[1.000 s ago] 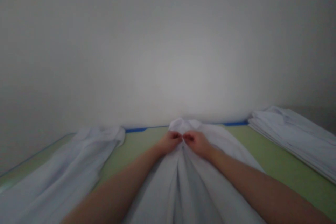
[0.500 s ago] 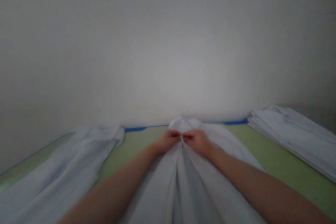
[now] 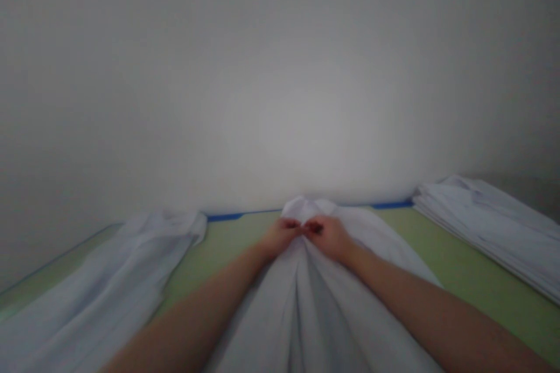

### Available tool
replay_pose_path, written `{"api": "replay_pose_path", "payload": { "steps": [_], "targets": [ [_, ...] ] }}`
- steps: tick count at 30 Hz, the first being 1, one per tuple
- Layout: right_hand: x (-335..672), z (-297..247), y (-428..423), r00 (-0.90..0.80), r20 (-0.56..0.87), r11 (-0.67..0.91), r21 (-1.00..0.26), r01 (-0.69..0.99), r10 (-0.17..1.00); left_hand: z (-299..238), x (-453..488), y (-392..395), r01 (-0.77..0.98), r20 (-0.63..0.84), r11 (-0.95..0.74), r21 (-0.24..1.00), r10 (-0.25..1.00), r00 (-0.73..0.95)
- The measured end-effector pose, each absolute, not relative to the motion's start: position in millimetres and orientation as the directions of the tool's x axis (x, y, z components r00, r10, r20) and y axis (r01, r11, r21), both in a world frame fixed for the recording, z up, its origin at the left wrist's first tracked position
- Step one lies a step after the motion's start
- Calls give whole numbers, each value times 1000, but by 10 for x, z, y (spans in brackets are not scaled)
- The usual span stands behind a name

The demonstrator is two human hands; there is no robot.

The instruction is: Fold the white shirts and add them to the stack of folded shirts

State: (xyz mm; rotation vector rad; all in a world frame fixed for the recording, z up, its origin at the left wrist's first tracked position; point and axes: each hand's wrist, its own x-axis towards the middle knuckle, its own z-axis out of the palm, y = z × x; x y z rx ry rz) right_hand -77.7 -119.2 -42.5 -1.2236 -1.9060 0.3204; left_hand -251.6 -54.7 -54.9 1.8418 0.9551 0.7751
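Note:
A white garment [image 3: 301, 297] stretches from the wall side toward me, its cloth drawn into long folds that fan out below my hands. My left hand [image 3: 282, 236] pinches the cloth near the far end, fingers closed. Right beside it, fingertips almost touching, my right hand [image 3: 328, 236] is closed on the same spot. What lies exactly between the fingertips is blurred; a button or fastening cannot be made out. Beyond my hands the garment's far end forms a small raised bunch against the wall.
Another white garment [image 3: 118, 285] lies loosely spread on the left. At the right is a stack of folded white garments [image 3: 494, 221]. Everything rests on a green surface [image 3: 227, 245] with a blue edge [image 3: 225, 217], up against a plain wall [image 3: 280, 81].
Both hands stay at the same place on the garment. The fingers have shifted slightly, with the right fingers curling more and the fingertips drawing closer together.

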Motion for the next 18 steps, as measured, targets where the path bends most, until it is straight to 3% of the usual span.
{"api": "replay_pose_path", "payload": {
  "steps": [10, 18],
  "targets": [
    [-774, -500, -1155, -159, 518, 504, -638, 582, 840, -507, -2532, -582, 222, 168, -330, 918, 827, 536],
    [-794, -481, -1184, -170, 564, 528, -565, 634, 808, -546, -2500, -536, 339, 164, -393, 855, 824, 543]
  ]
}}
